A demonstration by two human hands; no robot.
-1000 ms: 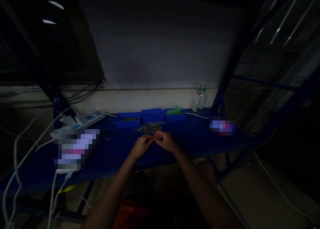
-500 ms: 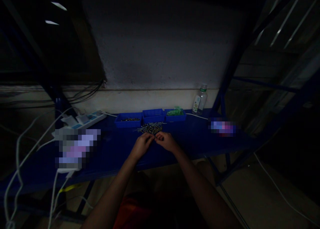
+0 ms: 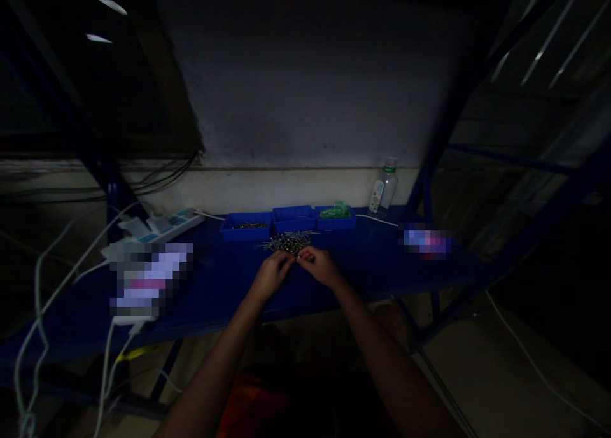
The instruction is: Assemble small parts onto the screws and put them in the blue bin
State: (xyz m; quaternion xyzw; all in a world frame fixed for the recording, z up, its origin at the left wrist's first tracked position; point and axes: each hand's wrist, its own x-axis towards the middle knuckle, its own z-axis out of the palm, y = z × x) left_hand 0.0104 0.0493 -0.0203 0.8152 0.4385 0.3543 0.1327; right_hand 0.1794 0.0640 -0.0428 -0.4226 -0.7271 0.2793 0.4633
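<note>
My left hand (image 3: 275, 269) and my right hand (image 3: 316, 264) meet fingertip to fingertip at the near edge of a pile of thin metal pieces (image 3: 289, 239), which look like screws or rivets. Both hands are closed in a pinch. What sits between the fingers is too small and dark to make out. Behind the pile stand three blue trays: the left tray (image 3: 245, 235) has small metal pieces in it, the middle tray (image 3: 293, 225) shows little inside, and the right tray (image 3: 335, 223) holds green plastic material (image 3: 337, 210).
On the blue table (image 3: 214, 298), a white power strip (image 3: 167, 229) with plugs and cables lies back left. A blurred-out device (image 3: 153, 279) is nearer. At the right are a clear bottle (image 3: 384, 190) by the wall and another blurred-out item (image 3: 426, 241).
The whole view has shifted slightly. Both hands stay together at the pile's near edge, with only small finger movements.
</note>
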